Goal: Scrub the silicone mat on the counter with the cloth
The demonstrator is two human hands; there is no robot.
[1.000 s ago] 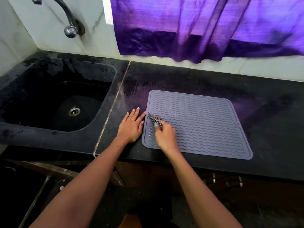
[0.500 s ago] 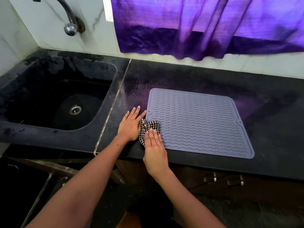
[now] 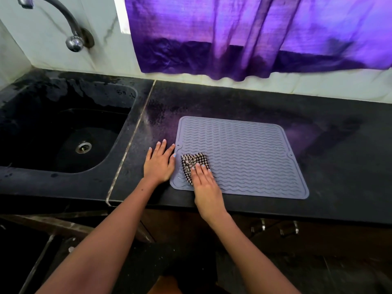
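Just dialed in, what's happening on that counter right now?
A person is wiping a grey silicone mat that lies flat on the black counter, to the right of the sink. The right hand presses a checkered cloth onto the mat's near-left part with straight fingers. The left hand rests flat on the counter against the mat's left edge, apparently steadying it.

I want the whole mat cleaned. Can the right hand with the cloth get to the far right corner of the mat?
Probably yes: the mat lies bare beyond the cloth under the right hand, with nothing in the way.
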